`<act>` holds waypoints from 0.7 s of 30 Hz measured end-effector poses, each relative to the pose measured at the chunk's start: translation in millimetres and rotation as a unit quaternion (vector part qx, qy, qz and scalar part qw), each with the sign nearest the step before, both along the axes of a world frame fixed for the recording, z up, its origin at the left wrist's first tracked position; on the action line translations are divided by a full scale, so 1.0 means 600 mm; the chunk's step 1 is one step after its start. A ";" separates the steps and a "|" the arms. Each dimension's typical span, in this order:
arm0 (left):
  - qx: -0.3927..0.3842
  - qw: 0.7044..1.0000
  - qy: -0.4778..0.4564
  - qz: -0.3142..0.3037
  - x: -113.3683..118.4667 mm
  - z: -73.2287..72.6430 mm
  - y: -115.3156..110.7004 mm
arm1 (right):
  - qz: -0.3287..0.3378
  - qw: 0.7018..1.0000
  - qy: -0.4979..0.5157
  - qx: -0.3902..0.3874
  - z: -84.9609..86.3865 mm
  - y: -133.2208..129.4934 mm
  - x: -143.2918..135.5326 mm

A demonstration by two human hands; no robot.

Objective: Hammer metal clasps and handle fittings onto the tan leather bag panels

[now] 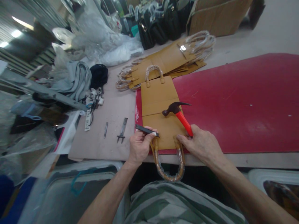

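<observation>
A tan leather bag panel (158, 107) lies flat on a red mat (233, 102), with one plastic-wrapped handle at its far end and another handle (171, 177) hanging toward me over the table edge. My left hand (140, 144) pinches a dark metal bar (145, 129) above the panel's left near part. In my right hand (202, 143) is the orange grip of a hammer (184, 123), its dark head over the middle of the panel. The right thumb rests by the base of the near handle's right end.
More tan panels (163, 59) with wrapped handles are stacked behind. A caliper-like metal tool (122, 130) and a small rod (106, 130) lie left. Black bags (161, 26), a cardboard box (217, 17) and plastic wrap (109, 46) stand farther back.
</observation>
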State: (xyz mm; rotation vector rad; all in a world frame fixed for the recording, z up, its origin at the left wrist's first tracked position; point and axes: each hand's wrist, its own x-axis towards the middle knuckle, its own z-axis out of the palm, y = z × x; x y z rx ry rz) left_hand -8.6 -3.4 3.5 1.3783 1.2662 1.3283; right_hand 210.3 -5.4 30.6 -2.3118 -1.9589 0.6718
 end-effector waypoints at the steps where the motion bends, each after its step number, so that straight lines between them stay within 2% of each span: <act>1: 0.001 1.000 0.007 -0.008 0.003 -0.003 -0.003 | 0.000 1.000 0.000 -0.001 0.000 0.000 -0.001; 8: 0.049 0.994 0.088 -0.051 0.019 -0.012 -0.012 | -0.006 1.000 0.010 -0.007 0.005 -0.002 0.000; 21: 0.082 0.986 0.128 -0.068 0.026 -0.011 -0.009 | -0.006 1.000 0.011 -0.009 0.004 -0.002 0.001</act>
